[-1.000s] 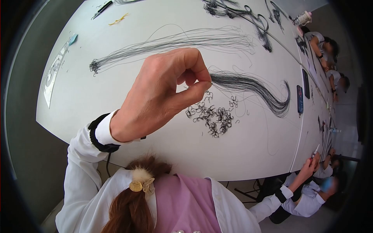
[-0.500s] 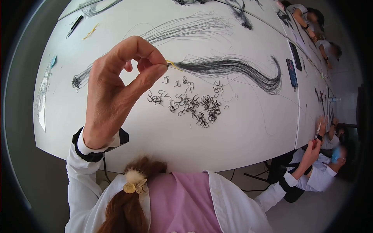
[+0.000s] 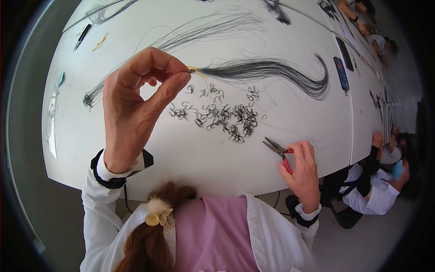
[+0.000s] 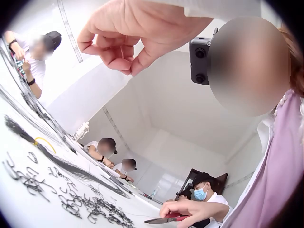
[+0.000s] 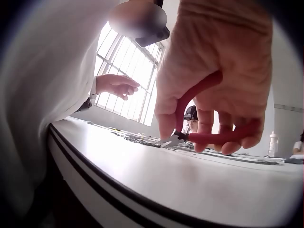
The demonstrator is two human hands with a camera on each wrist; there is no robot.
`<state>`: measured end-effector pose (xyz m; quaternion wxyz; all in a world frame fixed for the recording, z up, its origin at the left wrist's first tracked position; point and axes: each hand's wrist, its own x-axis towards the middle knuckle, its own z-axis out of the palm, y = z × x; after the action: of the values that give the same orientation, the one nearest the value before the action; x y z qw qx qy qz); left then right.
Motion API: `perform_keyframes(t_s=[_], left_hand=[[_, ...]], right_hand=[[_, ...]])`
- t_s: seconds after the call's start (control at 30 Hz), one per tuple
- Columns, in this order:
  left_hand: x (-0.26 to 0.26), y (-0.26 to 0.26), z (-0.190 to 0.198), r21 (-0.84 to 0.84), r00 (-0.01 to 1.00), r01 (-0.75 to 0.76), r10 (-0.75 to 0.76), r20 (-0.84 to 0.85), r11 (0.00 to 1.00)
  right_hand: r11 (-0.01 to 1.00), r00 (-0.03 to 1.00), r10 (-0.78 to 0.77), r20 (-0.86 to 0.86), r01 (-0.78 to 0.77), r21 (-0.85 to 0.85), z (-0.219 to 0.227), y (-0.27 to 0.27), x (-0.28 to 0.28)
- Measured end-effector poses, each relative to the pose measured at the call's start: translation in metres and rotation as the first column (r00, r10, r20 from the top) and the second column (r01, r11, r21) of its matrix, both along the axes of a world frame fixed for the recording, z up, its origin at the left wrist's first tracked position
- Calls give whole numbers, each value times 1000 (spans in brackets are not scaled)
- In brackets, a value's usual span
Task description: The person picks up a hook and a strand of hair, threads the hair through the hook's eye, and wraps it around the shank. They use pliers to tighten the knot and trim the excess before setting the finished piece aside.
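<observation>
My raised left hand (image 3: 131, 102) pinches thumb and forefinger together well above the table. What they pinch is barely visible; a faint fine line shows at the fingers in the left wrist view. In the head view, the fingertips overlap the yellow-tied end of a dark bundle of threads (image 3: 272, 72), which lies on the table. My right hand (image 3: 304, 174) grips needle-nose pliers (image 3: 286, 162) by their red handles, low over the table. The pliers' jaws are slightly apart and point toward a pile of small black hooks (image 3: 244, 119) in the middle.
A second, looser bundle of threads (image 3: 213, 32) lies farther back, hooks clustered at its left end. At left are a pen (image 3: 82, 37), a yellow scrap (image 3: 99, 41) and a clear ruler (image 3: 50, 120). A phone (image 3: 340, 75) lies at right, near another person (image 3: 374, 192).
My right hand has brought the pliers from beyond the table's right edge to beside the hooks. My left hand has shifted left, away from the pile, and keeps its pinch.
</observation>
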<state>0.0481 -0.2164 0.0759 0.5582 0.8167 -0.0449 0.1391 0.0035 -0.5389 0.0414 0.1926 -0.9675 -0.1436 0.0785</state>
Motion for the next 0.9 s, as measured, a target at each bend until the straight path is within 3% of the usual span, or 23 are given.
perform_keyframes(t_s=[0.1,0.17,0.4,0.47,0.5,0.57,0.6,0.67,0.7,0.77,0.83,0.9], left_hand=[[-2,-10,-1,-111,994,106,-110,-24,988],[-4,-13,-5,-123,988,155,-152,28,980],[-7,-17,-5,-96,973,218,-208,101,971],[-9,-17,-4,-119,969,236,-225,100,964],[-10,-18,-3,-119,966,253,-243,90,960],[-11,-19,0,-115,959,281,-273,78,953],[-13,-19,1,-75,958,280,-273,90,957],[-16,-20,5,-35,957,276,-271,106,960],[-17,-21,7,-40,958,273,-268,98,961],[-18,-21,9,-45,962,260,-255,98,965],[-18,-21,8,-91,970,230,-220,107,969],[-16,-17,7,-66,968,228,-219,124,971]], right_hand=[[997,999,35,19,-34,-69,-8,8,6],[990,994,52,96,-39,-136,-14,12,8],[979,987,127,101,-108,-173,-5,29,22],[976,972,207,113,-213,45,12,35,30],[977,974,199,113,-205,50,24,39,33],[926,980,169,100,-193,325,48,52,42],[926,982,161,102,-186,328,52,57,51],[706,917,356,180,-390,592,57,69,70],[705,916,357,183,-393,591,58,77,74],[570,883,460,-96,-211,794,59,94,79],[543,831,528,-174,-174,821,59,102,83],[519,705,536,-465,160,840,63,108,83]])
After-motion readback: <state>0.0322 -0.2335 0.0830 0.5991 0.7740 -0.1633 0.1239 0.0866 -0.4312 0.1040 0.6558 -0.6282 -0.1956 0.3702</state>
